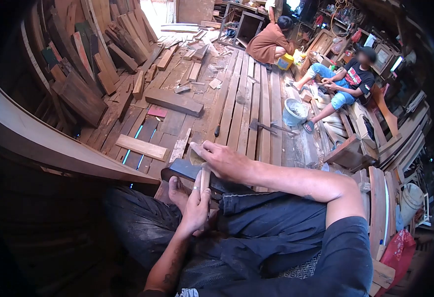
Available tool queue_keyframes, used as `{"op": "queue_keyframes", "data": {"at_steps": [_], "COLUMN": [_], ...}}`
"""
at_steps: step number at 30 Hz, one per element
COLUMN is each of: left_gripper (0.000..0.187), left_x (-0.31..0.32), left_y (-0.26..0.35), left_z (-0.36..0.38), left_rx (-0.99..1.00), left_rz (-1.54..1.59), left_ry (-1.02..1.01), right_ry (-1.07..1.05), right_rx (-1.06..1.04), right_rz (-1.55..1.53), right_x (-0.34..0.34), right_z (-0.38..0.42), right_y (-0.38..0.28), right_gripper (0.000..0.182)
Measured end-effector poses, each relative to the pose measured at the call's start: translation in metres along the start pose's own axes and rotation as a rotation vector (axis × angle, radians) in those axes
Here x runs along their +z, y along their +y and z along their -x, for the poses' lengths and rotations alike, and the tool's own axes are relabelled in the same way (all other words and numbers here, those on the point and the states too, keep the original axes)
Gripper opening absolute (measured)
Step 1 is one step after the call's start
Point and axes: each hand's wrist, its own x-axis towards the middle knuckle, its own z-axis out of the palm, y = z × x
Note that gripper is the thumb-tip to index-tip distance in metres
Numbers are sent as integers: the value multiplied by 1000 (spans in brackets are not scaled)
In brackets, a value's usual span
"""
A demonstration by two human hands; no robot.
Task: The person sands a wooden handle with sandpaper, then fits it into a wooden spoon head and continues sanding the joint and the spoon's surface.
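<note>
My left hand [196, 210] is closed round a short, pale wooden piece [205, 179] that points up between my legs. Just above and to its right, my right hand [224, 161] has its fingers wrapped over a tan, curved-edged piece [196, 157], whose kind I cannot make out. That piece meets or nearly meets the top of the wooden piece. Under both lies a dark block with a bluish top [184, 169], close to my bare foot [178, 194].
Ahead on the plank floor [231, 106] lie a hammer-like tool [261, 126], a pale board [141, 147] and a thick beam [174, 102]. A bucket [295, 112] stands near a seated person [348, 81]; another person [270, 42] crouches behind. Boards [81, 101] lean at left.
</note>
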Motion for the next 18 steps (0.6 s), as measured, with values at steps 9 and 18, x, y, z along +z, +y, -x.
{"op": "queue_keyframes", "data": {"at_steps": [9,18], "left_gripper": [64,62], "left_x": [-12,4], "left_y": [25,-12], "left_z": [0,-4], "left_rx": [-133,47], "left_rz": [346,-55], "left_ry": [-48,31], "right_ry": [-115,-197], "right_rx": [30,105], "right_rz": [-105,-126], "right_x": [-8,-15], "right_z": [5,-7], "right_y": [7,7], "right_gripper": [51,50]}}
